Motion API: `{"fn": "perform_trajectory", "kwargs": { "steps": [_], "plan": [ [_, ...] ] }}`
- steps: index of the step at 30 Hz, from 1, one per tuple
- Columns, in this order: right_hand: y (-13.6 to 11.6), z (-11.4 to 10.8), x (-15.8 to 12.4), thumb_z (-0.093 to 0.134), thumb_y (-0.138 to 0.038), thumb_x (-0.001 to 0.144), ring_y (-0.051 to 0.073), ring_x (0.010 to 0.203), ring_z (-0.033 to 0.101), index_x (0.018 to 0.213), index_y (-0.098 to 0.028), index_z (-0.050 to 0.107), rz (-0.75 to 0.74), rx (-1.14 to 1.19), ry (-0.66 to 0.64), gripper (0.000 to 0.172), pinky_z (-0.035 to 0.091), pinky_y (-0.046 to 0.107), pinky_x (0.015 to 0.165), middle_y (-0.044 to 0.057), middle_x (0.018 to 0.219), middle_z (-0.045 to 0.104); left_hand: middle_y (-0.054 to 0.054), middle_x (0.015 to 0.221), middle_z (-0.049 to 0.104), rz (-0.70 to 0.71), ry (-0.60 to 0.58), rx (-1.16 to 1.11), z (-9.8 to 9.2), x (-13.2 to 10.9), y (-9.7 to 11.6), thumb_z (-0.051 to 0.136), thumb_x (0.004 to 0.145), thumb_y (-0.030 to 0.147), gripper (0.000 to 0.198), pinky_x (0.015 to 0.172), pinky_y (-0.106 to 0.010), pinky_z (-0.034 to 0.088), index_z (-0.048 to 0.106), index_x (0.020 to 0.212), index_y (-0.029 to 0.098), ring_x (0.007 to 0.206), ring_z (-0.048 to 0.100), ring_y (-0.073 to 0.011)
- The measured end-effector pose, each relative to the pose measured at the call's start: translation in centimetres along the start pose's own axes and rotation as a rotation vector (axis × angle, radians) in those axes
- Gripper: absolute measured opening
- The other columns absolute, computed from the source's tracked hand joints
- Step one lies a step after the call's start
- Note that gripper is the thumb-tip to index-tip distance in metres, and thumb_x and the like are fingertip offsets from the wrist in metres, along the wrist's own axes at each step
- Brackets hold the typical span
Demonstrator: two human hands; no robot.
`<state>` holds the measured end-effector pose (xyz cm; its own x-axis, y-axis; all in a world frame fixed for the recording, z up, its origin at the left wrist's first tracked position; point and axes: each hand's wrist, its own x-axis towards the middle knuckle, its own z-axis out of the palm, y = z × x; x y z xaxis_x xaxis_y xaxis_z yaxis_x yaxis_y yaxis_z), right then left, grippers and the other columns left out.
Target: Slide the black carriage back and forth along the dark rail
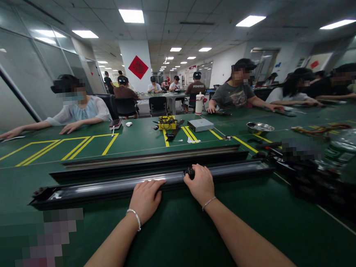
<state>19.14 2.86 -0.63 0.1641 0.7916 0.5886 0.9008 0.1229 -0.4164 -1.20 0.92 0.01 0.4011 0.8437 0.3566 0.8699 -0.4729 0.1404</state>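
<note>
A long black channel-shaped bar (99, 188) with a shiny inner face lies crosswise on the green table in front of me. My left hand (145, 198) rests on its near edge, fingers stretched along it. Right of that, my right hand (200, 184) is closed around a small black part (189, 173) at the bar's middle. Much of the part is hidden by the fingers. Just behind lies another dark bar (150, 167), and a thinner strip (150, 156) sits beyond it, both parallel to the first.
Farther back on the green table (136, 147) stand a yellow item wrapped in cables (167, 123), a grey box (200, 125) and a white bottle (199, 104). A metal bowl (260, 127), a plastic bottle (341, 149) and dark parts (324, 188) lie to the right. Several people sit around.
</note>
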Motion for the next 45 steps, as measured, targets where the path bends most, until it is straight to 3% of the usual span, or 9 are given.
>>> {"fn": "perform_trajectory", "kwargs": {
  "steps": [15,45],
  "plan": [
    [0.01,-0.02,-0.1,0.051,-0.027,0.069,0.025,0.104,0.052,0.085,-0.013,0.061,0.027,0.004,0.011,0.024,0.027,0.039,0.098,0.013,0.101,0.063,-0.001,0.102,0.063,-0.003,-0.005,0.004,0.0,0.01,0.08,0.045,0.08,0.023,0.033,0.08,-0.037,0.036,0.053,0.111,0.029,0.092,0.055,-0.0195],
    [0.46,0.13,0.07,0.05,-0.025,0.069,0.023,0.102,0.054,0.091,-0.011,0.06,0.026,0.019,0.011,0.028,0.028,0.039,0.098,0.013,0.098,0.064,-0.001,0.101,0.063,-0.001,0.009,0.013,0.05,-0.02,0.01,0.044,0.081,0.023,0.033,0.08,-0.036,0.036,0.052,0.112,0.03,0.092,0.054,-0.0199]
  ]
}}
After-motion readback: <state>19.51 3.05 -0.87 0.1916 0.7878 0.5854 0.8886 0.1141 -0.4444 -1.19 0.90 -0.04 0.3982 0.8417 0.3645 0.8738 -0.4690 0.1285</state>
